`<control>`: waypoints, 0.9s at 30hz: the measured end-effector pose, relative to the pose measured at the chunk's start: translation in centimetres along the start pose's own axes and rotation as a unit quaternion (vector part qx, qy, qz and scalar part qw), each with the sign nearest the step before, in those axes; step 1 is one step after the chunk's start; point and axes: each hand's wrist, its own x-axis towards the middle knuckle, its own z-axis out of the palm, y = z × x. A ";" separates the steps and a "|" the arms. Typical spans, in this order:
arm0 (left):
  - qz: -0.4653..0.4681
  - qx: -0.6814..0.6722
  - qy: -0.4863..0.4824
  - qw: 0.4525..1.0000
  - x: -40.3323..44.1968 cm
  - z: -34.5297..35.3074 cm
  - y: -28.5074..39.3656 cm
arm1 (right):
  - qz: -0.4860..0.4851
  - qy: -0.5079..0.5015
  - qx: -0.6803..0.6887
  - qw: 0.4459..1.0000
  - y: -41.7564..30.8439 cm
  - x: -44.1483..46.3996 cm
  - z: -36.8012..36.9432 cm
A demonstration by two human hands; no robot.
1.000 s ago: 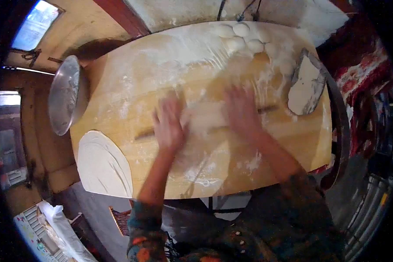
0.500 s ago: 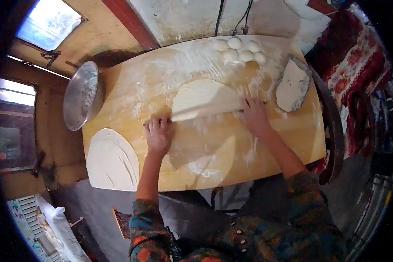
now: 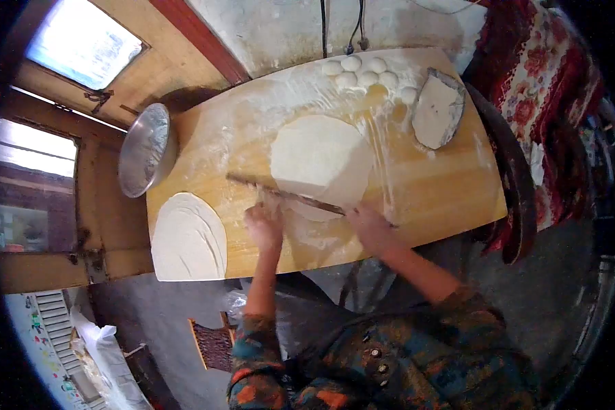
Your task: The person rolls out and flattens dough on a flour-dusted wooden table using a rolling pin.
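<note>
A thin, roughly round dough sheet (image 3: 314, 150) lies spread on the floured wooden board (image 3: 451, 198). A dark, slim rolling pin (image 3: 309, 200) slants across the sheet's near part. My right hand (image 3: 372, 225) is closed around the pin towards its right end. By the pin's left part, my left hand (image 3: 264, 222) is just below it; motion smears its fingers, so their grip is unclear. At the board's front left corner rests a folded dough sheet (image 3: 188, 239).
Several small dough balls (image 3: 374, 65) sit at the back. Right of them is a dark-edged container of flour (image 3: 439, 113). A metal bowl (image 3: 147, 150) leans at the left edge. Red patterned cloth (image 3: 526, 102) hangs at the right.
The dough sheet, earlier partly wrapped on the pin, now lies opened out flat. The pin has come nearer my body and tilted, its right end closest. Both hands moved nearer too.
</note>
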 end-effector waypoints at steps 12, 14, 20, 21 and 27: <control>-0.173 -0.436 -0.118 0.875 3.0 2.3 5.8 | 0.039 0.096 0.062 0.993 -3.0 1.1 4.4; -0.083 -0.373 -0.088 0.920 3.4 3.9 5.9 | 0.008 0.070 0.020 0.997 -3.3 2.0 3.7; 0.209 -0.211 -0.152 0.943 4.9 1.9 5.7 | 0.087 -0.061 -0.017 0.994 -4.8 6.7 3.1; 0.250 -0.172 -0.154 0.940 5.0 1.1 5.5 | 0.062 -0.043 -0.040 0.996 -4.9 7.1 3.7; 0.394 0.019 -0.231 0.889 4.4 -2.0 3.1 | -0.088 -0.111 -0.096 0.985 -3.0 6.3 4.0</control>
